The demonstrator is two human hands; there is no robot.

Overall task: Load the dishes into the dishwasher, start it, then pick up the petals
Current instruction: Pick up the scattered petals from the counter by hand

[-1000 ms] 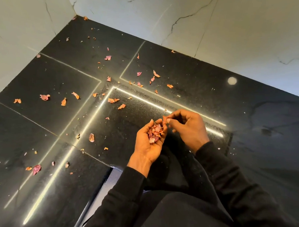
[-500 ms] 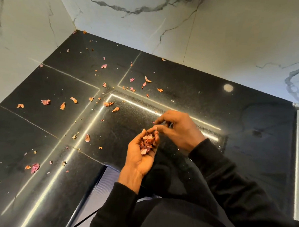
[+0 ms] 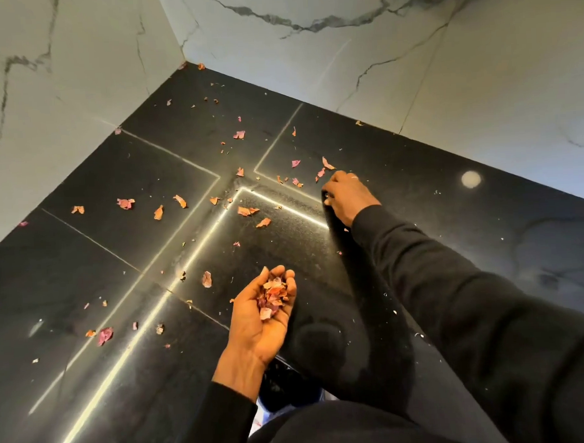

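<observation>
The floor point(image 3: 85, 280) is made of large black stone tiles, polished and glossy, with fine pale speckles and thin straight joints point(image 3: 167, 153) between them. Two of these joints shine as bright lines. A round light spot point(image 3: 471, 179) is reflected on the right part. The floor meets a white marble wall point(image 3: 310, 53) with grey, branching veins, and the two wall faces form a corner at the top.

The left hand point(image 3: 259, 320) is turned palm up and is cupped, about half open. Its fingers curve upward around a heap of petals point(image 3: 273, 298). These are dry, thin and crumpled, in orange, pink and dark red colours.

The right hand point(image 3: 346, 195) is stretched further out and lowered to the floor, knuckles up, with the fingers bent downward. The back of the hand hides the fingertips, so I cannot tell whether they pinch something. A pink petal point(image 3: 320, 174) and an orange petal point(image 3: 327, 163) lie just beside it.

Many loose petals point(image 3: 126, 203) are scattered over the tiles, mostly to the left of the hands and toward the corner, together with small crumbs. Some are flat, others are curled at the edges.

The black sleeve point(image 3: 454, 298) of the right arm crosses the lower right of the view and covers the floor there. The person's dark clothing fills the bottom edge.
</observation>
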